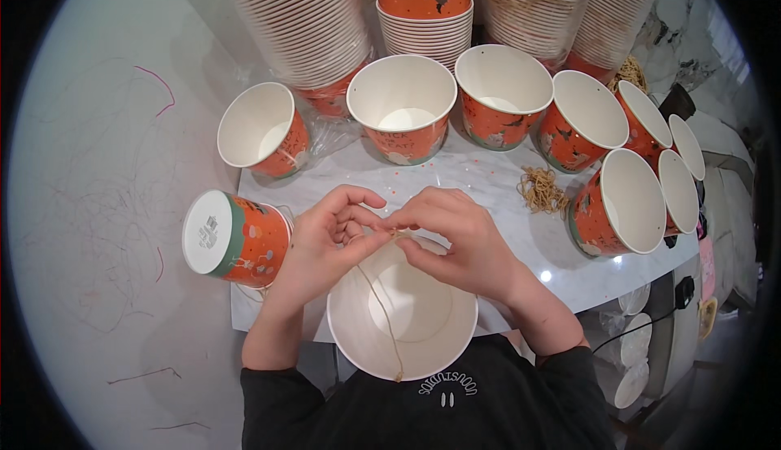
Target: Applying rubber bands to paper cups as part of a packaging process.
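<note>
Two hands pinch a thin tan string over the far rim of a white-lined paper bucket.

The left hand (pixel 329 234) and right hand (pixel 451 238) meet fingertip to fingertip, both pinched narrowly on the string (pixel 382 308), which trails across the paper bucket (pixel 403 320) at the near table edge. Orange printed buckets (pixel 403 116) ring the glossy marble tabletop (pixel 488 177); a tangle of rubber bands (pixel 541 190) lies right.
</note>
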`<action>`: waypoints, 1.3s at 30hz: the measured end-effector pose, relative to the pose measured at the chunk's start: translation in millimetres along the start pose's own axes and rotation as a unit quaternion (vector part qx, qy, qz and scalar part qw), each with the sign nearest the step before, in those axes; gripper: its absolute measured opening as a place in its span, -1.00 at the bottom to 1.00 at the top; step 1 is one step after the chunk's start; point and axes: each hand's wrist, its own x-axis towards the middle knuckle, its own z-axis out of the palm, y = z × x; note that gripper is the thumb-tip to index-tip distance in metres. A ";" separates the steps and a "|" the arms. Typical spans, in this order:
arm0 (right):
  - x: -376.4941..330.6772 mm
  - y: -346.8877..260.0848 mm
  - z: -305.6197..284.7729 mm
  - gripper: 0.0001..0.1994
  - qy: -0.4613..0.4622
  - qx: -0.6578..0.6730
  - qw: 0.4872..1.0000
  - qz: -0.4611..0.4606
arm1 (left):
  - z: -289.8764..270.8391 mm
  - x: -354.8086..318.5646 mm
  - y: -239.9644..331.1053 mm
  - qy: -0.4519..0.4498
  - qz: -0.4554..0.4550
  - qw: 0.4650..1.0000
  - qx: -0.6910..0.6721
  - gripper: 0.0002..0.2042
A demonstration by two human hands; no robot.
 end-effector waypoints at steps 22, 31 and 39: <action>1.1 5.5 -10.1 -0.88 -0.072 0.298 0.918 0.252 | 8.3 9.2 3.3 -0.030 0.010 0.998 0.058 -0.72; 4.6 12.4 -31.3 -0.69 -0.016 0.557 0.786 0.267 | 8.3 12.3 -2.4 -0.032 0.012 0.996 0.079 -0.81; -3.0 6.4 -9.4 -0.63 -0.056 0.229 0.956 0.175 | 7.0 12.0 3.5 0.001 -0.006 1.000 -0.019 -0.85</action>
